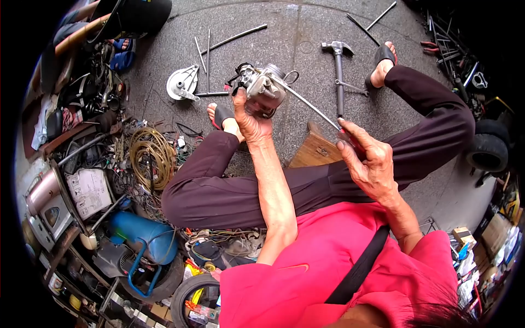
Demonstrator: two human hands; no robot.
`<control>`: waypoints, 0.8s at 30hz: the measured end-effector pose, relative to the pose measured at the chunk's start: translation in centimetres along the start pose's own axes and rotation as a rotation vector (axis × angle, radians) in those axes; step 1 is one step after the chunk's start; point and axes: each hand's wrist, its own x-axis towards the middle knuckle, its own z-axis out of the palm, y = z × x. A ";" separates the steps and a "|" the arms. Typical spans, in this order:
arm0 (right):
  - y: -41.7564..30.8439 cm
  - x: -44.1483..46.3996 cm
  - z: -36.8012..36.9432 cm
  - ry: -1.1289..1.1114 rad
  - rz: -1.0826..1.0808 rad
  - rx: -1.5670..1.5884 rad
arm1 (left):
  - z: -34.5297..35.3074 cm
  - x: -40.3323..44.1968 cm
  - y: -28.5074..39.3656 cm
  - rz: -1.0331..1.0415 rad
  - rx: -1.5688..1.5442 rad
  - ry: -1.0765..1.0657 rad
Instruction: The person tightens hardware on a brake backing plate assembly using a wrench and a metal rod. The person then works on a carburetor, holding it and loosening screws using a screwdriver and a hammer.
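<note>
My left hand (253,123) is wrapped round the underside of a metal carburetor (266,90), held up above the floor between my feet. A long screwdriver (309,103) slants from the carburetor's top down to my right hand (367,158). The fingers and thumb of my right hand are pressed together round its handle, most of which they hide. The screwdriver's tip meets the carburetor near its round opening; the exact contact point is too small to tell.
A hammer (339,76) lies on the floor beside my right foot. A round metal hub plate (182,83) and T-shaped wrenches (208,60) lie front left. A wooden stool (314,150) stands between my legs. Coiled hose (149,158) and a blue compressor (143,236) are at left.
</note>
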 end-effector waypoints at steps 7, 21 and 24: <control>0.1 -0.1 0.0 0.010 -0.001 0.002 | 0.9 -0.7 0.5 0.039 -0.038 0.005; 0.8 -0.3 -1.7 -0.182 0.334 0.505 | -3.7 1.6 0.7 0.263 0.059 -0.037; 1.1 0.0 -3.0 -0.325 0.608 0.720 | 0.9 -0.8 2.4 0.275 0.171 -0.108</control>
